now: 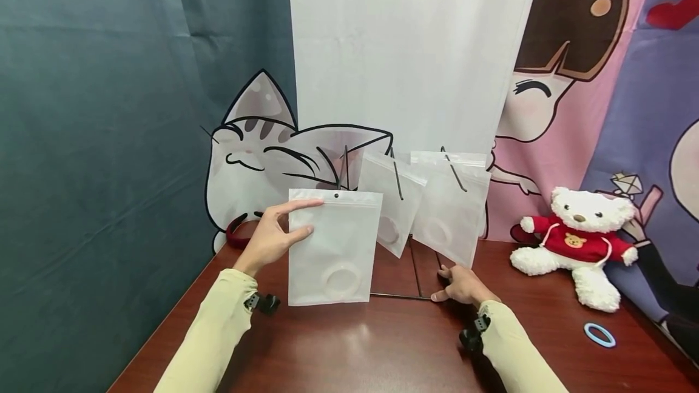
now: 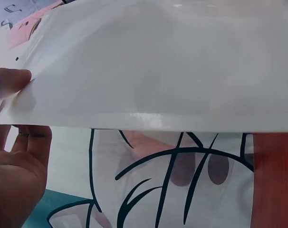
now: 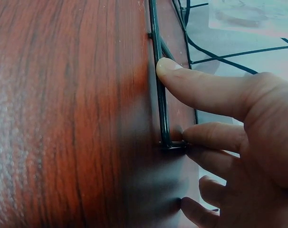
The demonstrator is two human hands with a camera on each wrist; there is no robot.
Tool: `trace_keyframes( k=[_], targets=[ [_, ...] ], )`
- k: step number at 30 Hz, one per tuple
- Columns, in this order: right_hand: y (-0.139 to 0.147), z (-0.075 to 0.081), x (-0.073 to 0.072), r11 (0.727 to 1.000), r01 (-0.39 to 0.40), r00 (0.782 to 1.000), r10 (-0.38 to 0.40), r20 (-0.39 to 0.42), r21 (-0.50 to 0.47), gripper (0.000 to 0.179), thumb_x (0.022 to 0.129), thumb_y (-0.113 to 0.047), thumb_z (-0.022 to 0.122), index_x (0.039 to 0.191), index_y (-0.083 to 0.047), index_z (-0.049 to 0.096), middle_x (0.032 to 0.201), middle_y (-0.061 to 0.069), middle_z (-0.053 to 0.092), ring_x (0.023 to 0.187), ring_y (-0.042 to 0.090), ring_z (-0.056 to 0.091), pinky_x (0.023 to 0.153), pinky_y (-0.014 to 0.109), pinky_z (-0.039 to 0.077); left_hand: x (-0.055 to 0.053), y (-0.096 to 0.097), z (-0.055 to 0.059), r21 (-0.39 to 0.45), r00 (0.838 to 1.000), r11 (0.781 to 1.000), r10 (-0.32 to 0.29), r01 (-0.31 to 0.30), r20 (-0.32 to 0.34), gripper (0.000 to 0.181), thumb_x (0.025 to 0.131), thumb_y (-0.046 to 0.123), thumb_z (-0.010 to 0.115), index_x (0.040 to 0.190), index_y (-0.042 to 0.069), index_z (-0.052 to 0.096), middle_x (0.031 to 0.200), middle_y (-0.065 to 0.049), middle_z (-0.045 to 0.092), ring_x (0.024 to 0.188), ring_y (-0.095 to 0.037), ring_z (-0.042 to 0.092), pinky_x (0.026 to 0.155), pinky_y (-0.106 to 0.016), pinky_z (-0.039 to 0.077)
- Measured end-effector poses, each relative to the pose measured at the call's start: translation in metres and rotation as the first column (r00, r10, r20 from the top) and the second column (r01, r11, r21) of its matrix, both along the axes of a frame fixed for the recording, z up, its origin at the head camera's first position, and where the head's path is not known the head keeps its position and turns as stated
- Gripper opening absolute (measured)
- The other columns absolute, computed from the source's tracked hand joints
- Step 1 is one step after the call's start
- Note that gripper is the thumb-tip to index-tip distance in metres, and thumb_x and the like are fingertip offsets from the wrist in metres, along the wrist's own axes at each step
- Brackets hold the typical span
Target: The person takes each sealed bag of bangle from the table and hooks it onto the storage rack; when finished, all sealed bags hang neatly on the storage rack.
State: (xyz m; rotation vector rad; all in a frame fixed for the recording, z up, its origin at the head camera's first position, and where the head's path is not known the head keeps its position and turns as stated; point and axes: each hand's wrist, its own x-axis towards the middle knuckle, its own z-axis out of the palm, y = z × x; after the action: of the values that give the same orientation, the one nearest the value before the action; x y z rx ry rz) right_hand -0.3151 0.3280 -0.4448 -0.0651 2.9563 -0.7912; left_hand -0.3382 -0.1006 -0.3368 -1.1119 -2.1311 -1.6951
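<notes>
My left hand pinches the left edge of a white zip bag, thumb in front and fingers behind. The bag hangs upright, its small top hole level with a prong of a black wire rack; whether the prong passes through the hole I cannot tell. A ring-shaped thing shows through the bag near its bottom. In the right wrist view my right hand holds the front corner of the rack's base, thumb on the front bar. Two similar bags, a middle one and a right one, hang tilted on other prongs.
A white teddy bear in a red sweater sits at the right of the brown table. Near it lies a light blue ring. A dark red headband lies at the back left. Printed curtains stand behind.
</notes>
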Motion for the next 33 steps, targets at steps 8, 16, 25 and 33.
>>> trace_keyframes(
  k=[8,16,25,33],
  targets=[
    [0.001,-0.003,-0.003,1.0,0.007,1.0,-0.007,-0.012,0.001,0.076,0.078,-0.02,0.094,0.139,0.012,0.061,0.15,0.032,0.053,0.148,0.057,0.034,0.12,0.062,0.037,-0.006,0.004,-0.001,0.021,1.0,1.0,0.014,-0.014,0.009,0.047,0.095,-0.005,0.069,0.14,0.006,0.068,0.146,-0.015,0.065,0.115,-0.007,0.066,0.087,-0.022,0.058],
    [0.002,-0.001,0.0,1.0,0.005,1.0,-0.004,-0.019,0.012,0.076,0.079,-0.02,0.094,0.139,0.013,0.061,0.149,0.032,0.054,0.147,0.059,0.034,0.12,0.064,0.036,-0.012,0.012,0.0,0.028,0.999,0.999,0.043,-0.043,0.006,0.048,0.093,-0.007,0.069,0.139,0.008,0.069,0.143,-0.011,0.067,0.13,-0.007,0.059,0.097,-0.019,0.052],
    [0.001,0.002,-0.001,1.0,-0.015,1.0,0.015,-0.025,0.017,0.074,0.079,-0.018,0.093,0.137,0.015,0.061,0.145,0.034,0.057,0.146,0.055,0.039,0.119,0.062,0.037,-0.026,0.02,0.004,0.076,0.993,0.996,0.046,-0.054,0.105,0.053,0.094,-0.008,0.066,0.143,0.011,0.067,0.145,-0.013,0.063,0.105,-0.016,0.068,0.083,-0.025,0.06],
    [0.0,0.002,-0.001,1.0,0.001,1.0,0.0,-0.013,0.011,0.075,0.079,-0.018,0.093,0.138,0.014,0.061,0.148,0.033,0.055,0.147,0.056,0.037,0.121,0.062,0.036,-0.042,0.034,0.005,0.156,0.976,0.984,0.047,-0.081,0.21,0.058,0.091,-0.012,0.063,0.145,0.011,0.066,0.143,-0.015,0.062,0.104,-0.017,0.065,0.081,-0.025,0.058]
  ],
)
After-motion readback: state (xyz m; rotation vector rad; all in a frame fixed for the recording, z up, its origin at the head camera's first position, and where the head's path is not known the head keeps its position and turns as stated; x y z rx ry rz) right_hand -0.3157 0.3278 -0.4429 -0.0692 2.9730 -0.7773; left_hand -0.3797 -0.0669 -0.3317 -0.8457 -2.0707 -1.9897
